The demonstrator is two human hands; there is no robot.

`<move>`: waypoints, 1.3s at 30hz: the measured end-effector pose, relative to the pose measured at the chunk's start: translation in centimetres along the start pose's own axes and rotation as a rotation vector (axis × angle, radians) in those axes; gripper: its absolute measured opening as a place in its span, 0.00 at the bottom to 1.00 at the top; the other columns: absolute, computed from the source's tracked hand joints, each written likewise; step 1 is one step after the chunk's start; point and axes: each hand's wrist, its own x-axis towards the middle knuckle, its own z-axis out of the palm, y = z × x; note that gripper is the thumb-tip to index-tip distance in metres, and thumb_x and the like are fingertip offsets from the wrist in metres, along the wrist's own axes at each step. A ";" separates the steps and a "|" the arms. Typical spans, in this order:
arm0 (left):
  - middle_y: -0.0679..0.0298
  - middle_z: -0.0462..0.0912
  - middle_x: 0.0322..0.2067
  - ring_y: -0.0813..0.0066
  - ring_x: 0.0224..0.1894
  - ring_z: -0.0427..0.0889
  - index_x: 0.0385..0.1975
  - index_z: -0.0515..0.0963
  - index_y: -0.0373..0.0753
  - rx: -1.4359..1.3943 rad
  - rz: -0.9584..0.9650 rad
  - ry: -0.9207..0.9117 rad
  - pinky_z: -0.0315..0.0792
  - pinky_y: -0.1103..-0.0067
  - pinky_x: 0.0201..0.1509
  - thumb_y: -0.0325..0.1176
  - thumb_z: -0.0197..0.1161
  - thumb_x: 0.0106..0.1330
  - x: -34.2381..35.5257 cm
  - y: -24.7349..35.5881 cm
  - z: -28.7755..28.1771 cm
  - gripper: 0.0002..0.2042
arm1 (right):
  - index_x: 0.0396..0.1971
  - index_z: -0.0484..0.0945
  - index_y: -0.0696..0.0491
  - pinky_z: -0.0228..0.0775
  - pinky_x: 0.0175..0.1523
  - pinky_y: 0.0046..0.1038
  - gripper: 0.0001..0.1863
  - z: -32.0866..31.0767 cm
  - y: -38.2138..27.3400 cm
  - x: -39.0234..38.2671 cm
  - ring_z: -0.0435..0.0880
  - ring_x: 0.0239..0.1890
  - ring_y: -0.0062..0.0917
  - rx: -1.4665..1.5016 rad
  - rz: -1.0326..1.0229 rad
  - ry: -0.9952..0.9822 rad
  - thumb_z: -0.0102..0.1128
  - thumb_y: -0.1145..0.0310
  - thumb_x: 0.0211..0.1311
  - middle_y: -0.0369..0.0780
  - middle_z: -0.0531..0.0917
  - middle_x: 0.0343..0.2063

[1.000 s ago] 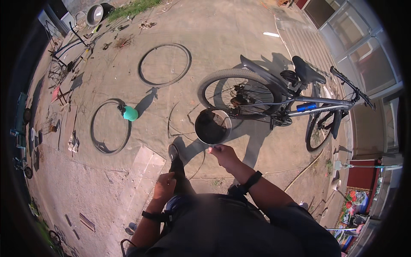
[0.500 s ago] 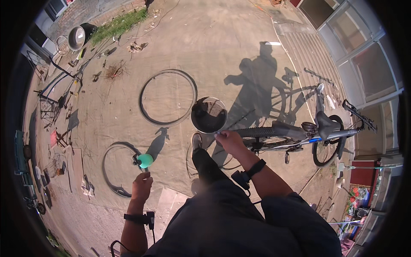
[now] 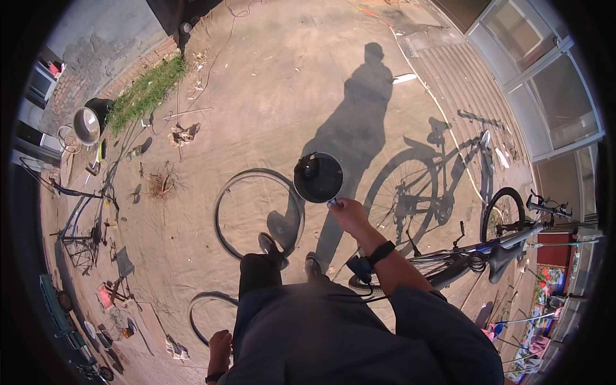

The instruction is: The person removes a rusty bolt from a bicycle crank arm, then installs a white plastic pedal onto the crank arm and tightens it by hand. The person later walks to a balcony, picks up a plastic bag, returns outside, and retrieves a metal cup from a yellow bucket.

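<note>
My right hand (image 3: 350,218) is closed on the short handle of a dark round pan (image 3: 324,186), held out in front of me above the ground. The pan's inside is dark, with a black shape by its far left edge that I cannot make out. Low at the left, my left hand (image 3: 220,348) hangs beside my leg with its fingers curled. Whatever it may hold is hidden. A bicycle tyre (image 3: 220,221) lies flat just left of the pan, next to my shoe (image 3: 273,247). Another tyre (image 3: 192,317) lies near my left hand, partly covered by my leg.
A bicycle (image 3: 462,260) is at my right, close to my right forearm. Beyond it are a corrugated strip (image 3: 449,70) and glazed doors (image 3: 558,96). Along the left stand a bicycle frame (image 3: 80,218), a metal basin (image 3: 86,125) and a small cart (image 3: 58,317).
I have shifted over the ground, so the bicycle now sits lower right. The pan stays in my right hand. My left hand has dropped back, and the green rounded thing by it is out of sight.
</note>
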 end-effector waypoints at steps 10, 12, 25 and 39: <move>0.54 0.84 0.38 0.65 0.35 0.87 0.50 0.78 0.28 -0.215 0.128 0.006 0.81 0.73 0.33 0.30 0.57 0.64 30.6 29.7 -18.1 0.17 | 0.30 0.83 0.56 0.60 0.20 0.29 0.19 -2.8 -5.8 23.4 0.69 0.13 0.18 0.098 0.030 0.181 0.63 0.53 0.64 0.34 0.73 0.13; 0.55 0.84 0.39 0.66 0.37 0.87 0.50 0.77 0.28 -0.136 0.223 0.043 0.81 0.74 0.34 0.30 0.58 0.66 35.1 39.9 -22.4 0.16 | 0.29 0.84 0.56 0.56 0.18 0.27 0.18 -5.1 -8.4 27.3 0.66 0.12 0.16 0.202 0.133 0.224 0.64 0.54 0.64 0.32 0.71 0.12; 0.55 0.86 0.38 0.68 0.36 0.88 0.49 0.78 0.28 -0.036 0.311 0.005 0.81 0.75 0.33 0.30 0.60 0.67 60.2 84.2 -29.3 0.15 | 0.29 0.83 0.56 0.57 0.18 0.25 0.16 -18.0 -20.3 67.9 0.67 0.12 0.16 0.427 0.499 0.294 0.64 0.56 0.65 0.32 0.73 0.14; 0.57 0.78 0.25 0.63 0.32 0.86 0.26 0.78 0.37 1.037 0.966 -0.182 0.80 0.68 0.34 0.35 0.63 0.58 90.2 116.5 -39.9 0.07 | 0.31 0.82 0.57 0.56 0.18 0.25 0.17 -30.8 -47.4 126.3 0.66 0.12 0.16 0.421 0.284 0.181 0.62 0.55 0.67 0.31 0.72 0.14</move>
